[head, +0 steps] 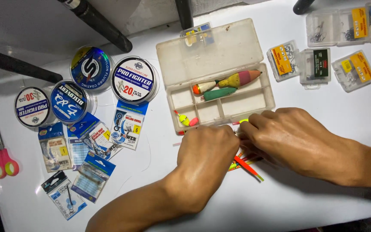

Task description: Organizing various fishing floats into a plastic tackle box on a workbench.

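Left hand: the left hand lies knuckles up on the white table, fingers curled under toward the right hand; the fingertips are hidden, so whether they pinch anything cannot be told.
Right hand: the right hand comes in from the right edge, its fingers bent and pressed against the left hand's; its grip is covered too.
Stick floats: thin red, yellow and green stick floats lie on the table just under both hands, their upper ends lost beneath the fingers; they may be held, but the contact is not visible.
Tackle box: a clear tackle box stands open just beyond the hands, lid flung back; its near rim is partly covered by the knuckles.
Box contents: three fat floats sit in one long compartment, a small yellow-pink float in a front one.
Spools: four line spools lie flat at the left, near each other.
Packets: small blue-carded packets spread below the spools, their contents too small to make out.
Scissors: pink-handled scissors rest near the left edge.
Hook boxes: little clear hook boxes lie at the upper right, some cut off by the frame.
Dark rods: black rods cross the top, ends out of view.
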